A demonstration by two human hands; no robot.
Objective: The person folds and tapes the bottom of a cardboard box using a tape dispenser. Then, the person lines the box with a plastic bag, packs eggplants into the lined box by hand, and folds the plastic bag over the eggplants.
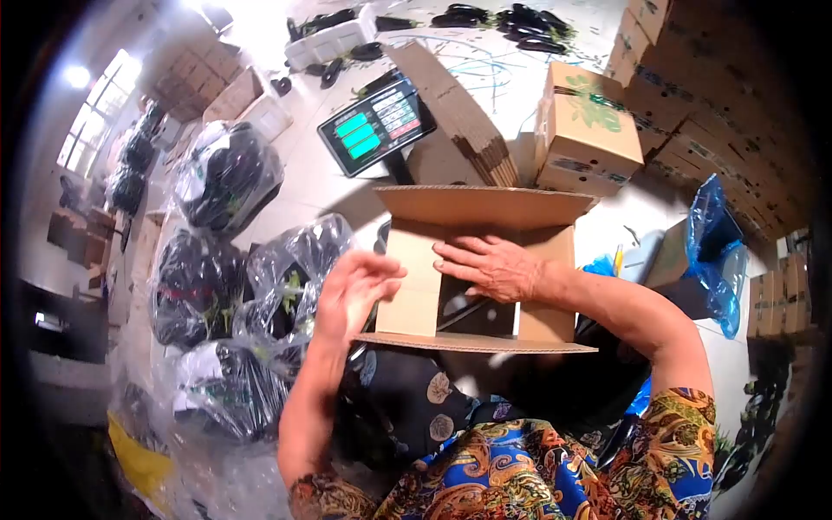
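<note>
Our open box is in front of our lap, its support hidden. Our left hand, half open, is by the box's left edge; we cannot tell whether they touch. Our right hand spreads its fingers over the opening, gripping nothing. The scale stands beyond the box's far left corner.

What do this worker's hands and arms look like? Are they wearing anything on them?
The left hand and right hand are human and ungloved. The short left sleeve and right sleeve carry a busy swirling print in gold, brown and black, with bright blue visible on the right one.
</note>
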